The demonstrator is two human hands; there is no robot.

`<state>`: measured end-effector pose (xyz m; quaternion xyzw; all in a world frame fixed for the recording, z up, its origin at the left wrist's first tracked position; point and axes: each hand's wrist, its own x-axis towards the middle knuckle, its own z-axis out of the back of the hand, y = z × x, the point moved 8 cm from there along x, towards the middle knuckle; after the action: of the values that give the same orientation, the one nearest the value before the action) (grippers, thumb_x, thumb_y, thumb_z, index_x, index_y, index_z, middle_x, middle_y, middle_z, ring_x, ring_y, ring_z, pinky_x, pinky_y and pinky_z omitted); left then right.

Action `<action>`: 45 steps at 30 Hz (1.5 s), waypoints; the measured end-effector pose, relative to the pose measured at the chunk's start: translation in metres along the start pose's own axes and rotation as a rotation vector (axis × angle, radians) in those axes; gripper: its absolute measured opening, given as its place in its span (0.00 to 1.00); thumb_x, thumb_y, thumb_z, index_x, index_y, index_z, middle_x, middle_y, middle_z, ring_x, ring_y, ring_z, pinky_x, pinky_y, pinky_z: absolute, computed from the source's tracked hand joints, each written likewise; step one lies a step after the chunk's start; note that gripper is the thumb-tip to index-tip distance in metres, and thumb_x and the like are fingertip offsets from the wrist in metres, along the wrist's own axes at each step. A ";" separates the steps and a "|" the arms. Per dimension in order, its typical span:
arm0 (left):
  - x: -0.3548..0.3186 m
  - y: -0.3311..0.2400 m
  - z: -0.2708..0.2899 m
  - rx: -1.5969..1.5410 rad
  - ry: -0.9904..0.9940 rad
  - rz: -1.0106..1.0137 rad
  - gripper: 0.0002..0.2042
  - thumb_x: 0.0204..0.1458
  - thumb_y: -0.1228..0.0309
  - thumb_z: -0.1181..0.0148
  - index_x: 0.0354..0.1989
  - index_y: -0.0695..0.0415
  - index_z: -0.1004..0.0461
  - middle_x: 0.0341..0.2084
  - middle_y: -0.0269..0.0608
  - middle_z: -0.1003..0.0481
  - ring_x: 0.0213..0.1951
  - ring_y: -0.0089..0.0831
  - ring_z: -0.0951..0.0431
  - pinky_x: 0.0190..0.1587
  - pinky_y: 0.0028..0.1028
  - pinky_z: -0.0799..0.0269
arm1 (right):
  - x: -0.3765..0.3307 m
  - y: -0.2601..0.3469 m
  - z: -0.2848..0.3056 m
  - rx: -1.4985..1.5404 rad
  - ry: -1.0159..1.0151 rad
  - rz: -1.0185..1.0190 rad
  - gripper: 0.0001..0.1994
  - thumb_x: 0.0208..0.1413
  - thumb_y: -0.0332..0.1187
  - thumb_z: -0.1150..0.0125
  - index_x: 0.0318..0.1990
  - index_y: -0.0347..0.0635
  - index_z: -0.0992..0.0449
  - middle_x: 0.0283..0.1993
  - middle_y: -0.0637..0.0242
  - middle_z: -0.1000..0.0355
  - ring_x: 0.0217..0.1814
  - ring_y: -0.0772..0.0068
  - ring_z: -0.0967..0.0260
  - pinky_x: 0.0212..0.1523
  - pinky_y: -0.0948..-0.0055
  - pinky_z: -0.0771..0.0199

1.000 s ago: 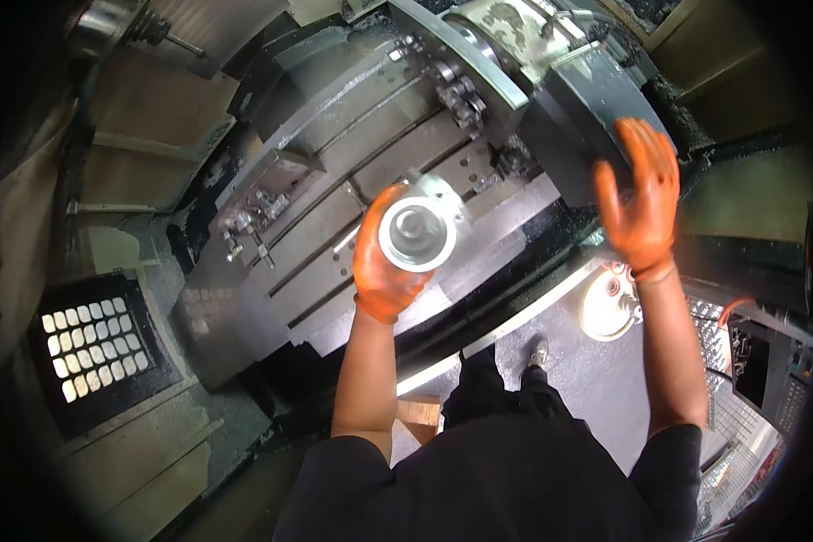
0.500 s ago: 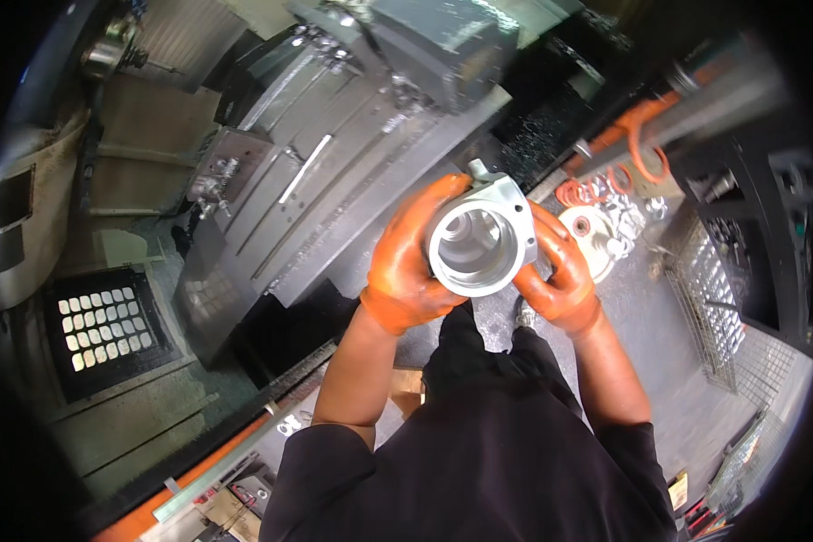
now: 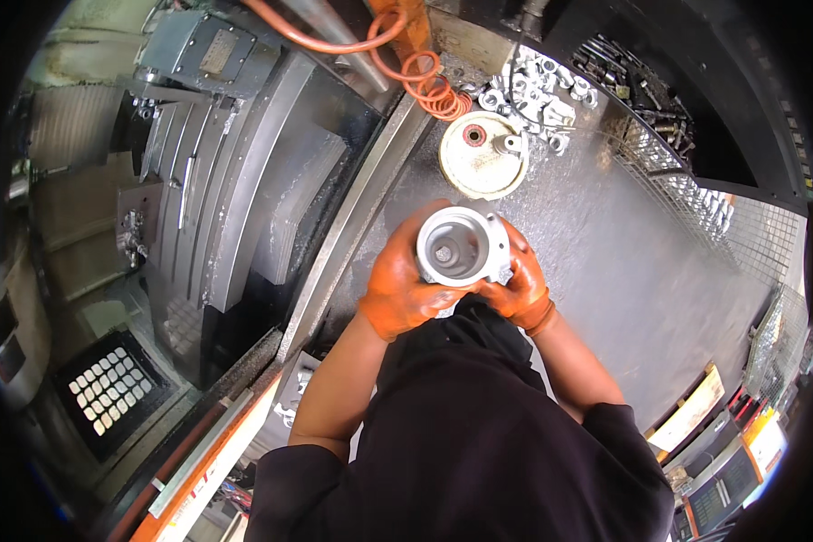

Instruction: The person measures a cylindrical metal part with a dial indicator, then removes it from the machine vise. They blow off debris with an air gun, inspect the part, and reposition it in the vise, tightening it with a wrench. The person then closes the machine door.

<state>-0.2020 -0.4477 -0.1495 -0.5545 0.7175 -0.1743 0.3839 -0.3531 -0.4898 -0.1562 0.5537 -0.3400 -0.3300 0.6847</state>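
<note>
A hollow silver-grey metal casting (image 3: 461, 246) is held in front of my body, its round bore facing up towards me. Stepped walls show inside the bore, and a lug with a small hole sticks out on the right side. My left hand (image 3: 394, 282), in an orange glove, is wrapped round the casting's left side with the thumb under its near rim. On the opposite side my right hand (image 3: 526, 287), gloved alike, grips the casting by the lug. The casting's underside and several fingertips are hidden.
Beyond the casting stands a round off-white lid (image 3: 465, 172), beside a heap of metal castings (image 3: 535, 90) and an orange coiled hose (image 3: 438, 98). A machine's slotted table (image 3: 182, 172) lies left, behind a metal sill (image 3: 357, 212). Wire mesh baskets (image 3: 673, 203) are at right.
My body and view have turned right, away from the machine table. The casting has come along in both hands, nearer to my body, and its lug now points lower right.
</note>
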 end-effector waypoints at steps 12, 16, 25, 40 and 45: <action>0.020 -0.019 -0.061 0.546 0.176 -0.252 0.44 0.44 0.66 0.22 0.71 0.65 0.36 0.62 0.51 0.26 0.63 0.43 0.24 0.65 0.38 0.29 | -0.033 0.000 0.053 0.089 -0.300 0.122 0.28 0.57 0.44 0.27 0.61 0.40 0.23 0.66 0.41 0.29 0.67 0.41 0.27 0.64 0.53 0.28; 0.012 -0.048 -0.097 0.978 0.244 -0.519 0.43 0.46 0.58 0.22 0.69 0.65 0.34 0.62 0.57 0.26 0.61 0.55 0.24 0.65 0.43 0.29 | -0.028 0.012 0.057 0.372 -0.275 -0.044 0.26 0.56 0.39 0.29 0.60 0.35 0.23 0.63 0.46 0.26 0.63 0.50 0.26 0.63 0.59 0.27; 0.013 -0.062 -0.130 1.314 0.221 -0.615 0.43 0.44 0.63 0.17 0.66 0.71 0.33 0.56 0.53 0.22 0.55 0.42 0.18 0.58 0.34 0.21 | -0.032 0.036 0.077 0.017 -0.347 0.134 0.25 0.46 0.28 0.25 0.55 0.35 0.20 0.70 0.39 0.32 0.73 0.37 0.33 0.69 0.51 0.31; 0.013 -0.055 -0.110 0.501 0.335 -0.350 0.54 0.35 0.70 0.11 0.72 0.66 0.39 0.63 0.49 0.27 0.63 0.35 0.25 0.65 0.35 0.29 | -0.037 0.081 0.088 -0.214 -0.399 0.353 0.28 0.42 0.20 0.32 0.56 0.33 0.22 0.72 0.39 0.35 0.54 0.49 0.21 0.55 0.59 0.22; 0.011 -0.057 -0.107 0.368 0.509 -0.453 0.39 0.58 0.60 0.28 0.72 0.66 0.40 0.65 0.49 0.28 0.65 0.40 0.26 0.63 0.37 0.25 | -0.044 0.116 0.082 -0.340 -0.400 0.522 0.36 0.39 0.29 0.17 0.60 0.34 0.25 0.68 0.39 0.33 0.54 0.44 0.22 0.53 0.57 0.21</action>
<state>-0.2449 -0.4958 -0.0457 -0.5597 0.6060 -0.5126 0.2382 -0.4372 -0.4779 -0.0340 0.2511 -0.5370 -0.2979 0.7482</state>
